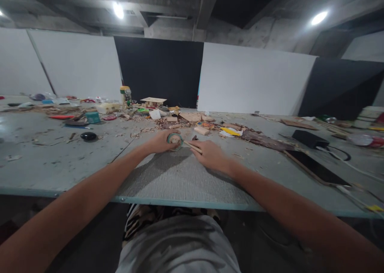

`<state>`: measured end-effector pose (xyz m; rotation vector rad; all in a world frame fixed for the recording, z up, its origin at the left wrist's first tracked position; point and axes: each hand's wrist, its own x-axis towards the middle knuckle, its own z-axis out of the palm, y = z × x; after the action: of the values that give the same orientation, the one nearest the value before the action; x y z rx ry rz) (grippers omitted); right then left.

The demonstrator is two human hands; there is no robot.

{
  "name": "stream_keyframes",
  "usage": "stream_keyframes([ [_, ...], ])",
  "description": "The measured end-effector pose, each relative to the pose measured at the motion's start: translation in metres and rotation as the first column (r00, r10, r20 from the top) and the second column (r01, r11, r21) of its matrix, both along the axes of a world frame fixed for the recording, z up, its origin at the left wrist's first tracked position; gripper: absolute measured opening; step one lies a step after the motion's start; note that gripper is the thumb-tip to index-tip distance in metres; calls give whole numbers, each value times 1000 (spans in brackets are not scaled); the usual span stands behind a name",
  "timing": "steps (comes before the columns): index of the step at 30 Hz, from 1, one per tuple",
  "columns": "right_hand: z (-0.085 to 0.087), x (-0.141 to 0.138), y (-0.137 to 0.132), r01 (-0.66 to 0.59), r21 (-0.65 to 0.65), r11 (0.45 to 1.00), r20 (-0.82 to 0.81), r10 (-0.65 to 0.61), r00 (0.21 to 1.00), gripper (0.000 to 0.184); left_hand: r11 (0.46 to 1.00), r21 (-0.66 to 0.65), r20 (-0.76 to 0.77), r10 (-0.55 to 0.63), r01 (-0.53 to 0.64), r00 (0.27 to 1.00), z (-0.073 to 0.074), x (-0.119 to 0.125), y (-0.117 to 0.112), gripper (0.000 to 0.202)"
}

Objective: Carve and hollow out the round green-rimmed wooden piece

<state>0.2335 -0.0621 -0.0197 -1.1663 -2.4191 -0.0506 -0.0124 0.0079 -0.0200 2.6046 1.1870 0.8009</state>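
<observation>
Near the middle of the table, my left hand (162, 141) curls around a small round thing with a teal rim (175, 140). Its inside looks pale, and I cannot make out whether it is a cup or a roll of tape. Between the closed fingers of my right hand (207, 154) is a thin wooden stick (193, 146). The stick points left, and its far end reaches the rim of the round thing. I cannot tell whether one stick or two lie in that grip. Wood chips and a small pale wood block (201, 130) lie just beyond both hands.
Shavings and scraps cover the back of the grey table (180, 181). A black mouse-shaped object (88, 136) and a teal box (93, 117) lie left. To the right are bark (264, 140), a phone (316, 168) and a black adapter (310, 139) with cables. A yellow-capped bottle (125, 98) stands behind.
</observation>
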Motion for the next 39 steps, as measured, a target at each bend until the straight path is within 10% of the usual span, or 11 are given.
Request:
stream_keyframes([
  [15, 4, -4, -5, -75, 16, 997, -216, 76, 973, 41, 991, -84, -45, -110, 106, 993, 3, -3, -1, 81],
  [39, 10, -2, -5, -64, -88, 994, -127, 52, 991, 40, 991, -98, -32, -93, 90, 995, 5, -2, -5, 82],
])
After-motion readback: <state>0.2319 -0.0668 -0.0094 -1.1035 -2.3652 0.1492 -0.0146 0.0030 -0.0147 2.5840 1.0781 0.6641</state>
